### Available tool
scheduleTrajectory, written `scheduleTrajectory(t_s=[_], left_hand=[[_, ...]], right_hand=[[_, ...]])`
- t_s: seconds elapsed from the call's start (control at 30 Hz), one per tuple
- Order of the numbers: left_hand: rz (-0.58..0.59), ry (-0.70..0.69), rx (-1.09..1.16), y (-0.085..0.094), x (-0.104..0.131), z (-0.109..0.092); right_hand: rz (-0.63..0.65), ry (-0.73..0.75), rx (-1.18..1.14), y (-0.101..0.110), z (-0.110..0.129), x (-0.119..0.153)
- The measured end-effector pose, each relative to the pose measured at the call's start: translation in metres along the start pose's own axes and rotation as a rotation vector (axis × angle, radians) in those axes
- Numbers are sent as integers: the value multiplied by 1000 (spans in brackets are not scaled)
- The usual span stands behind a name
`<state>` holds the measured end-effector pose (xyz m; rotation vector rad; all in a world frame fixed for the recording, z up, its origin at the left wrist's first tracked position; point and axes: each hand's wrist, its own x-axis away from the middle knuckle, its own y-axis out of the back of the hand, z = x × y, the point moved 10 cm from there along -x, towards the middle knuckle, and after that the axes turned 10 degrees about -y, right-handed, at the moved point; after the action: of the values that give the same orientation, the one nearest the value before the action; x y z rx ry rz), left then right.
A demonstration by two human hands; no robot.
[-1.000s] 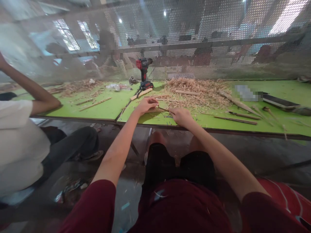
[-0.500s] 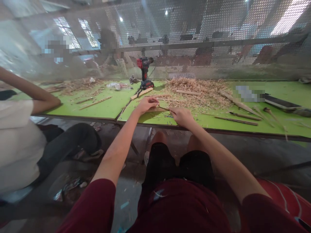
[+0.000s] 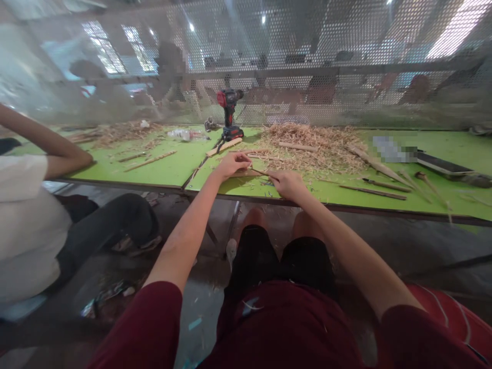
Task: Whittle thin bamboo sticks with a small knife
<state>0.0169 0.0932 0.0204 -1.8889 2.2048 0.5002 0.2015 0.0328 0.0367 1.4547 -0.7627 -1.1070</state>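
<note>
Passage lies over the green tabletop [image 3: 169,174] beside the left hand [image 3: 232,165]; ahead, the upright drill [image 3: 229,114], heaped shavings [image 3: 319,141] and mesh screen [image 3: 300,43] obstruct.

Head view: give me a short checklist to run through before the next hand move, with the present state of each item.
1. Right hand has a grip on the thin brown stick: ok, its fingers are closed around one end.
2. Left hand has a firm hold: cannot tell, its fingers are curled by the stick's other end, contact too small to make out.
3. Drill stable: ok, upright on its base, apart from both hands.
4. Neighbour's arm apart from the left hand: ok, well off to the left.
5. Wood shavings swept off the table: not ok, heaped beyond the hands.
</note>
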Motion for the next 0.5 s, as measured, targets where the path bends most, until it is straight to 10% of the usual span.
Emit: scheduleTrajectory(t_s=[0.5], left_hand=[[39, -83, -45, -2, -3, -4]], right_hand=[[3, -31, 17, 7, 0, 4]])
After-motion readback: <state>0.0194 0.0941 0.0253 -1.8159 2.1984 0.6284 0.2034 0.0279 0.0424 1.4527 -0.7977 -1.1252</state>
